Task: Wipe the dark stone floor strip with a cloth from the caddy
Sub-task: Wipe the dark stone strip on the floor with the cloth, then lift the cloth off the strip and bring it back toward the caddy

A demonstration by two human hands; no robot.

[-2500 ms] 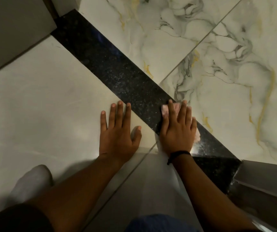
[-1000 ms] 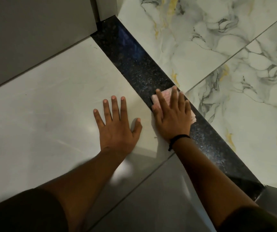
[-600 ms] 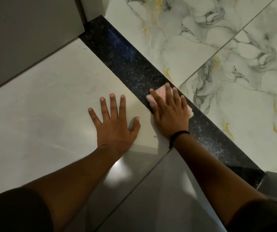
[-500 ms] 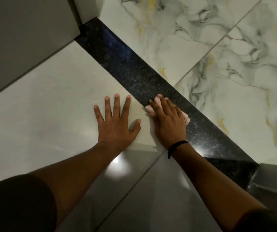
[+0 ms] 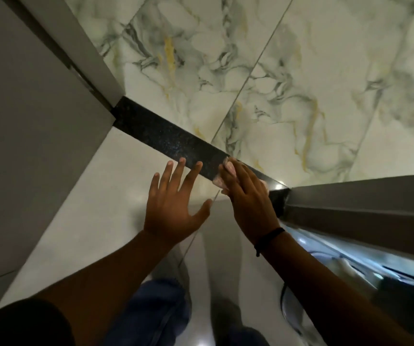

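The dark speckled stone strip (image 5: 166, 138) runs diagonally across the floor between a pale tile and veined marble. My right hand (image 5: 247, 198) presses a pale pink cloth (image 5: 218, 181) onto the strip near its right end; only the cloth's edges show around the fingers. My left hand (image 5: 176, 203) is spread, fingers apart, holding nothing, over the pale tile beside the strip, with fingertips reaching the strip's near edge. A black band circles my right wrist.
A grey wall or door frame (image 5: 38, 121) bounds the strip's left end. A grey frame and shiny metal track (image 5: 350, 221) close off its right end. Veined marble tiles (image 5: 288, 96) lie beyond. My knee in blue fabric (image 5: 156, 308) is below.
The view has swung and pulled back. My right hand slid the cloth along the strip toward its right end. My left hand shifted toward the strip, blurred and seemingly lifted off the tile.
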